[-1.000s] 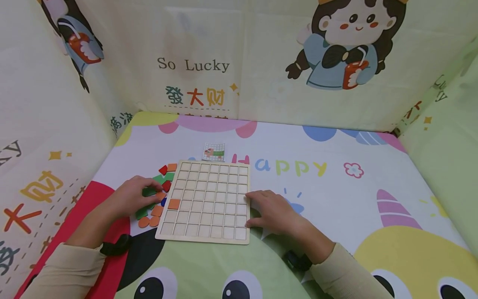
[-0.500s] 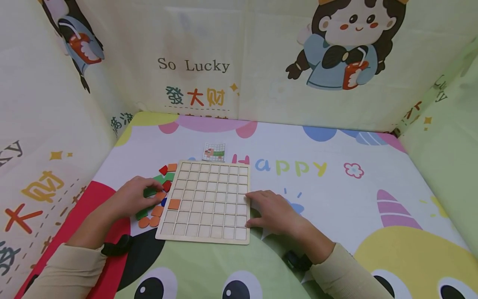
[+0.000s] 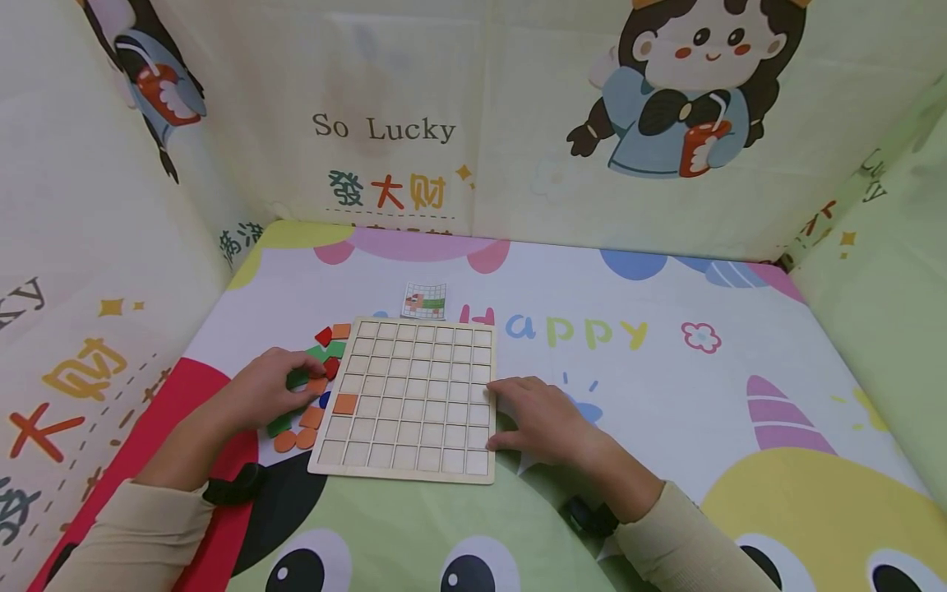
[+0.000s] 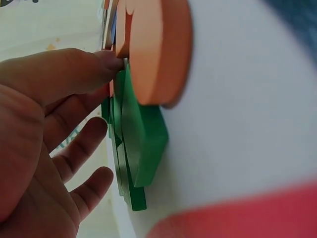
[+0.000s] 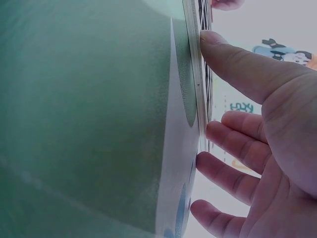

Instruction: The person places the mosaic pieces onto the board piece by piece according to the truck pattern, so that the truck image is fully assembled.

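Observation:
A light wooden grid board point(image 3: 414, 478) lies on the printed cloth, with one orange square point(image 3: 344, 404) set in a cell at its left side. Left of the board, my left hand point(image 3: 272, 386) pinches an orange tile point(image 3: 316, 386) between thumb and fingertips. Loose tiles lie around that hand: green tiles point(image 4: 143, 144), orange round tiles point(image 3: 284, 441), red tiles point(image 3: 323, 336) and a partly hidden blue tile point(image 3: 324, 400). My right hand point(image 3: 543, 419) rests its thumb and fingertips on the board's right edge, fingers spread and loosely bent.
A small card point(image 3: 424, 301) with a coloured grid picture lies just behind the board. Printed cloth walls point(image 3: 518, 123) enclose the table at the back and sides. Another orange square tile point(image 3: 341, 331) sits by the board's top left corner.
My left fingers and the orange tile have shifted very slightly. The right hand and the board have stayed where they were.

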### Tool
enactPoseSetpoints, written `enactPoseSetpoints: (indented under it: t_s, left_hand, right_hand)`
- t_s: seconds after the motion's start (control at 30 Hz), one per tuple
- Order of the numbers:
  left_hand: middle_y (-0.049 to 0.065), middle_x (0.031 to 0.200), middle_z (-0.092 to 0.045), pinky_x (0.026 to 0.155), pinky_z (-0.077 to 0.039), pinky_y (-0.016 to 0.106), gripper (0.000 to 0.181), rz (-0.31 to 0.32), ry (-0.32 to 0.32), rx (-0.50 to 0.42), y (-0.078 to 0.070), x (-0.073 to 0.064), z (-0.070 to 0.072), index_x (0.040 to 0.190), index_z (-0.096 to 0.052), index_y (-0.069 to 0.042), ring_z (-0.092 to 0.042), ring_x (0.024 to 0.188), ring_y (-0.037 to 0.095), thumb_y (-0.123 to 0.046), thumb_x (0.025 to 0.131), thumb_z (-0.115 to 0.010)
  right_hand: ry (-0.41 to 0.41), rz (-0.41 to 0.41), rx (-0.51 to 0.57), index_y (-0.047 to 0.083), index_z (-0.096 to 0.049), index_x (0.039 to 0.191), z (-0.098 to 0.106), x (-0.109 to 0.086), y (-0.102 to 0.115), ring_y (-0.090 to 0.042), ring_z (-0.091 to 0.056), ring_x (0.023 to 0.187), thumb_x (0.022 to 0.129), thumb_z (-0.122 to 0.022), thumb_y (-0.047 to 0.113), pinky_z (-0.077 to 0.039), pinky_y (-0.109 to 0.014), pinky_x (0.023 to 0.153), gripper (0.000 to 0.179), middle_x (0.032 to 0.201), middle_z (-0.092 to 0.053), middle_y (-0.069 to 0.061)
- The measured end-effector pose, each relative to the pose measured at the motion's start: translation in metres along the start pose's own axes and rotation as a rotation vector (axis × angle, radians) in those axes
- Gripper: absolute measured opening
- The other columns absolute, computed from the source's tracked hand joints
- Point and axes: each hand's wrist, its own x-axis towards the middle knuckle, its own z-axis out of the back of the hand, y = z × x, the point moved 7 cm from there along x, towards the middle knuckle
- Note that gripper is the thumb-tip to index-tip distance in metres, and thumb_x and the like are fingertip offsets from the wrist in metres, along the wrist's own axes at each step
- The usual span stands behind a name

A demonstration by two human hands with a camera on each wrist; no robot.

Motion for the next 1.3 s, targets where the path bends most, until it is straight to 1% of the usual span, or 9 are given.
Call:
enactPoseSetpoints:
  t_s: [0.23, 0.5, 0.83, 1.07, 1.2, 1.3]
  left_hand:
    - [0.021, 0.113, -0.058, 0.075, -0.058, 0.046, 0.033, 0.000, 0.011, 0.010, 0.000, 0.001, 0.001, 0.113, -0.069, -0.003, -0.048, 0.107, 0.043, -0.012, 0.084, -0.079]
    - [0.022, 0.113, -0.058, 0.066, -0.059, 0.039, 0.040, 0.044, 0.040, 0.009, 0.004, 0.002, 0.002, 0.115, -0.068, -0.002, -0.047, 0.107, 0.044, -0.016, 0.081, -0.083]
    - [0.022, 0.114, -0.057, 0.066, -0.059, 0.036, 0.043, 0.064, 0.036, 0.004, 0.005, 0.003, 0.003, 0.116, -0.066, -0.001, -0.048, 0.106, 0.040, -0.018, 0.080, -0.084]
    - [0.022, 0.113, -0.056, 0.067, -0.059, 0.039, 0.044, 0.049, 0.031, 0.009, 0.002, 0.003, 0.005, 0.115, -0.066, 0.001, -0.048, 0.105, 0.042, -0.019, 0.080, -0.084]
    - [0.023, 0.114, -0.056, 0.067, -0.060, 0.040, 0.044, 0.032, 0.020, -0.001, -0.005, 0.002, 0.007, 0.114, -0.066, 0.001, -0.048, 0.107, 0.042, -0.019, 0.079, -0.085]
    - [0.020, 0.112, -0.057, 0.067, -0.060, 0.040, 0.040, 0.007, 0.019, -0.030, -0.013, 0.001, 0.008, 0.113, -0.066, 0.000, -0.047, 0.109, 0.042, -0.016, 0.080, -0.084]
  right_hand:
    - [0.006, -0.013, 0.001, 0.008, -0.056, 0.139, 0.000, 0.000, 0.000, -0.032, -0.052, 0.126, 0.079, -0.085, 0.036, -0.045, -0.051, 0.098, 0.073, 0.138, -0.058, -0.009]
    - [0.005, -0.009, 0.009, 0.009, -0.056, 0.140, 0.001, -0.001, 0.001, -0.033, -0.051, 0.128, 0.080, -0.085, 0.036, -0.043, -0.052, 0.101, 0.072, 0.138, -0.058, -0.009]
    - [0.007, -0.008, 0.008, 0.008, -0.056, 0.139, 0.002, -0.001, 0.001, -0.033, -0.051, 0.128, 0.080, -0.085, 0.036, -0.043, -0.052, 0.101, 0.072, 0.138, -0.058, -0.010]
    - [0.008, -0.009, 0.006, 0.008, -0.055, 0.140, 0.002, -0.001, 0.001, -0.033, -0.051, 0.127, 0.080, -0.085, 0.037, -0.043, -0.052, 0.101, 0.073, 0.139, -0.057, -0.010]
    - [0.011, -0.009, 0.008, 0.008, -0.055, 0.140, 0.002, -0.001, 0.001, -0.033, -0.050, 0.128, 0.080, -0.085, 0.037, -0.043, -0.052, 0.101, 0.073, 0.139, -0.057, -0.010]
    - [0.012, -0.007, 0.008, 0.008, -0.055, 0.140, 0.001, -0.001, 0.001, -0.034, -0.050, 0.128, 0.080, -0.085, 0.037, -0.043, -0.053, 0.101, 0.073, 0.139, -0.057, -0.010]
